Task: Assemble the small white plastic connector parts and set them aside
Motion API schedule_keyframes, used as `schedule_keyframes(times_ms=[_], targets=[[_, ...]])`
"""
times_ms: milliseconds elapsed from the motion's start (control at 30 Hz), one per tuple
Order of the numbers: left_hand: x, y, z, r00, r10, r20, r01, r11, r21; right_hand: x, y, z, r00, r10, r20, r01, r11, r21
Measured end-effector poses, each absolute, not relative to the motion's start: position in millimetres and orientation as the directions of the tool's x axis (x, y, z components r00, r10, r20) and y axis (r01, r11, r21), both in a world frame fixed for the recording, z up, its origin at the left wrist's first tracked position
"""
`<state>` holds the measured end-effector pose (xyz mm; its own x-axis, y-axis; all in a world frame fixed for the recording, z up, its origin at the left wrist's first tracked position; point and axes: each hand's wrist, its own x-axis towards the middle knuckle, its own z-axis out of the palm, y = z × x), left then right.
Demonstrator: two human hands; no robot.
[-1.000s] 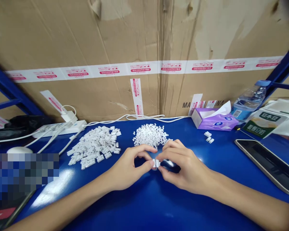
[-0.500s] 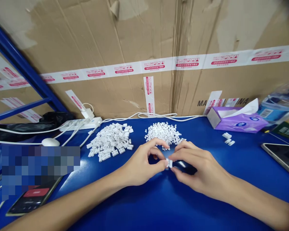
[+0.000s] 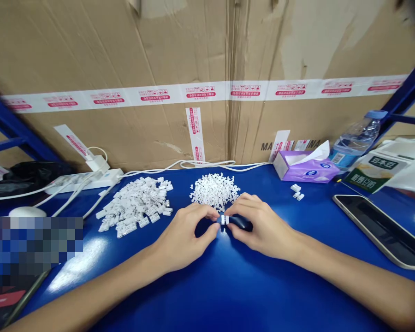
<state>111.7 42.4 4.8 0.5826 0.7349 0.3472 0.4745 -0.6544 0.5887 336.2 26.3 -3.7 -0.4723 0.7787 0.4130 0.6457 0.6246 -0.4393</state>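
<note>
Both my hands meet at the middle of the blue table (image 3: 228,286). My left hand (image 3: 185,237) and my right hand (image 3: 259,226) pinch one small white plastic part (image 3: 223,219) between their fingertips. Under my right hand's fingers shows something dark (image 3: 242,223) that I cannot name. Just behind the hands lies a heap of tiny white pieces (image 3: 214,190). To the left of it spreads a larger pile of white connector housings (image 3: 136,206).
Cardboard boxes (image 3: 207,69) wall off the back. A power strip (image 3: 86,179) with white cables lies back left, a purple tissue pack (image 3: 306,168), a water bottle (image 3: 356,143) and a carton (image 3: 376,170) back right. A phone (image 3: 383,230) lies at the right. Three loose white parts (image 3: 297,192) sit near the tissues.
The view swung left and back again. My hands stayed together on the small white part and now sit slightly closer to the heap of tiny pieces.
</note>
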Motion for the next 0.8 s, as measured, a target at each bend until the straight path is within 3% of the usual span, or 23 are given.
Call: schedule_keyframes(times_ms=[300, 500, 667, 800], targets=[[98, 36, 1, 0.657, 0.699, 0.284, 0.586, -0.71, 0.39, 337, 27, -3, -0.463, 0.797, 0.387, 0.643, 0.603, -0.473], [92, 13, -1, 0.639, 0.722, 0.266, 0.647, -0.692, 0.32, 336, 24, 1, -0.48, 0.811, 0.335, 0.664, 0.585, -0.465], [93, -5, -2, 0.649, 0.737, 0.188, 0.702, -0.675, 0.227, 336, 15, 11, -0.51, 0.814, 0.277, 0.713, 0.58, -0.394], [92, -13, -9, 0.625, 0.752, 0.212, 0.739, -0.657, 0.152, 337, -6, 9, -0.493, 0.85, 0.187, 0.8, 0.527, -0.287]])
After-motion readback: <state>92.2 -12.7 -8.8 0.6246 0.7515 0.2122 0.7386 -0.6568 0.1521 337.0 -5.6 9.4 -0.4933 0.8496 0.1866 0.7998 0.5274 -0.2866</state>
